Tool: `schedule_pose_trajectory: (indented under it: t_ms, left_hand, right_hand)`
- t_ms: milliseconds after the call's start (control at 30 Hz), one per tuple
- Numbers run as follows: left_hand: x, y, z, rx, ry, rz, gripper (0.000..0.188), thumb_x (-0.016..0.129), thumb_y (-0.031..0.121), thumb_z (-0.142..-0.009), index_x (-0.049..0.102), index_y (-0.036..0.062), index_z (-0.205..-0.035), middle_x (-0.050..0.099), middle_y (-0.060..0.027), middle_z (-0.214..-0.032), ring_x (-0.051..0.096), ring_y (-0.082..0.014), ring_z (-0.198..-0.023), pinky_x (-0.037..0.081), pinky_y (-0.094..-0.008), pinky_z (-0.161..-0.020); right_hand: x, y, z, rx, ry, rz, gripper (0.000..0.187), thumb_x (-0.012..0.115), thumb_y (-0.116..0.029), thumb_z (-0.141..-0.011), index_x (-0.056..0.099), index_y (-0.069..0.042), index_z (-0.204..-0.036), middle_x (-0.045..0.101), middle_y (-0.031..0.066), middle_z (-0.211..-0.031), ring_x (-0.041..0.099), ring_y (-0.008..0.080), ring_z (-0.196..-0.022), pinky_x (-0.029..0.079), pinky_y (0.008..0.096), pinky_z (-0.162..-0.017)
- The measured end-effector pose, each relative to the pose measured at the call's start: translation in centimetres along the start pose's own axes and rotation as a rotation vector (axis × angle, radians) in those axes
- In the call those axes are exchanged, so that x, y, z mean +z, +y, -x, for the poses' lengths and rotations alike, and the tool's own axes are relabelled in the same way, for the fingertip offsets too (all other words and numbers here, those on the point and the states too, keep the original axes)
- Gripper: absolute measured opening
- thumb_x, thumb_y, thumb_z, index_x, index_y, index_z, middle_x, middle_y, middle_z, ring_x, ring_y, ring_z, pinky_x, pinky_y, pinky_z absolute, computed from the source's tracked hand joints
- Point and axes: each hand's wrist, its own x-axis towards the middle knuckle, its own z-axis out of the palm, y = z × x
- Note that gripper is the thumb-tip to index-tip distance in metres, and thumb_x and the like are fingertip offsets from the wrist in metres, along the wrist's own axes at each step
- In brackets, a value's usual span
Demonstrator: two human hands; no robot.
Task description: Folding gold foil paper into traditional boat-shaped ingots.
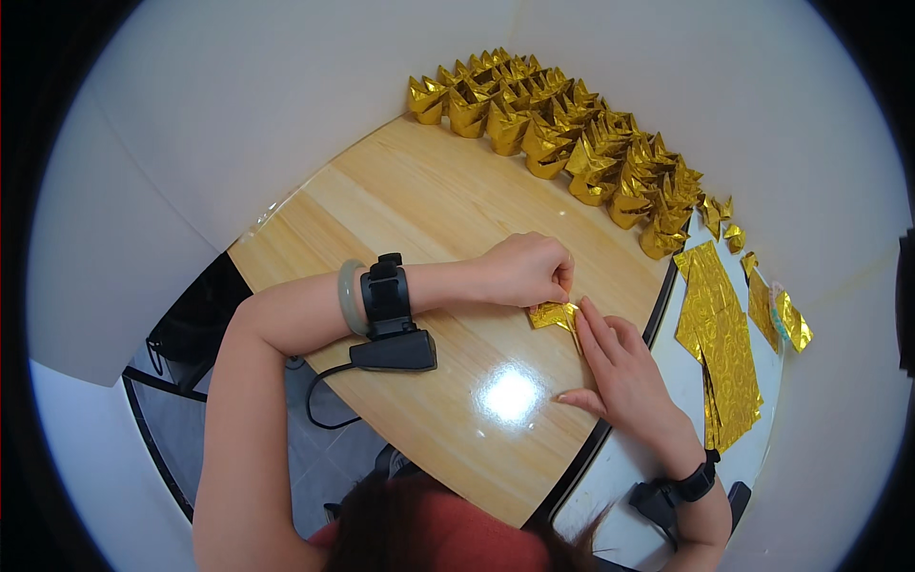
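A small piece of folded gold foil paper [553,315] lies on the wooden tabletop [410,219]. My left hand [524,269] is closed over its upper edge, fingers curled and pressing down, so part of the paper is hidden. On the paper's right side rests my right hand [618,374], its fingers stretched out and its thumb spread away over the table. The fingertips of both hands are close together at the paper.
Rows of folded gold paper ingots [548,124] line the far edge. At the right, a white surface [620,496] bears a stack of flat gold foil sheets [720,343] and smaller gold pieces [734,236]. A cabled black device [396,351] hangs from my left wrist.
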Motion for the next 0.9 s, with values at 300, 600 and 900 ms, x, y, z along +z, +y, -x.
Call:
schedule_pose_trajectory:
  t_ms: [300,600,900]
  left_hand:
    - [-0.7,0.7,0.2,-0.065,-0.069,0.077,0.006,0.067,0.009,-0.076,0.067,0.0035,-0.079,0.067,-0.0066,-0.069,0.065,-0.0157,-0.055,0.050,-0.0295,-0.057]
    - [-0.5,0.2,-0.4,-0.148,-0.139,0.279,0.009,0.066,0.008,-0.078,0.064,0.0010,-0.082,0.065,-0.0059,-0.068,0.064,-0.0133,-0.053,0.050,-0.0260,-0.054]
    - [-0.9,0.9,1.7,0.060,-0.081,0.066,0.031,0.073,0.022,-0.075,0.059,0.0009,-0.093,0.059,-0.0130,-0.092,0.063,-0.0241,-0.079,0.050,-0.0325,-0.069]
  right_hand:
    - [-3.0,-0.3,1.0,-0.021,-0.181,0.045,0.074,0.056,-0.057,-0.081,0.044,-0.008,-0.135,0.041,0.0163,-0.140,0.040,0.0300,-0.129,0.030,0.0478,-0.107]
    - [-4.6,0.7,-2.2,0.174,-0.002,-0.304,0.036,0.071,-0.022,-0.078,0.062,-0.006,-0.109,0.065,0.0119,-0.101,0.063,0.0261,-0.090,0.051,0.0350,-0.076]
    - [-1.3,0.9,-2.8,0.263,0.141,-0.262,0.026,0.068,-0.011,-0.076,0.061,-0.007,-0.101,0.065,0.0113,-0.088,0.064,0.0285,-0.079,0.053,0.0371,-0.068]
